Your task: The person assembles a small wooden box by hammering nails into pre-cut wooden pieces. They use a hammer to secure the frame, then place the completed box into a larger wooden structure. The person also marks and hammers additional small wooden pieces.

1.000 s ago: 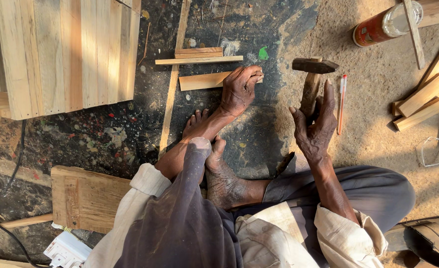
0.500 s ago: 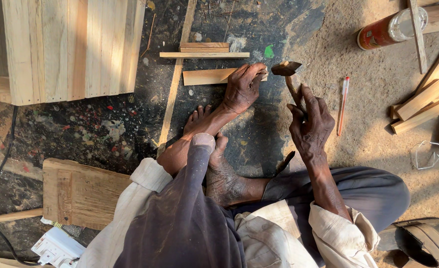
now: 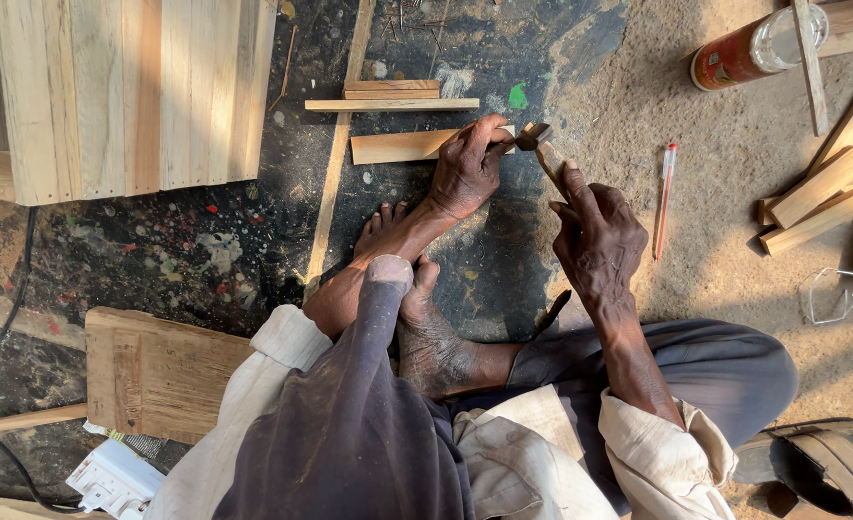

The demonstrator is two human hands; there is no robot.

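My left hand (image 3: 467,169) presses down on the right end of a short wooden slat (image 3: 397,146) lying on the dark floor. My right hand (image 3: 597,236) grips the wooden handle of a hammer (image 3: 538,143), whose metal head sits right beside the slat's end and my left fingers. Just beyond the slat lie a thin wooden strip (image 3: 392,104) and a shorter wood piece (image 3: 391,88) stacked along it. My bare feet (image 3: 417,299) rest on the floor below the left hand.
A large panel of joined planks (image 3: 128,96) lies at the upper left. A long thin batten (image 3: 335,154) runs down the floor. A red pencil (image 3: 664,197), wood offcuts (image 3: 816,197) and a red can (image 3: 739,53) lie right. A board (image 3: 157,371) and a white power strip (image 3: 108,479) sit lower left.
My right hand picked the hammer up from the floor and brought it left and down, so its head is now at the slat's end. My left hand stayed on the slat.
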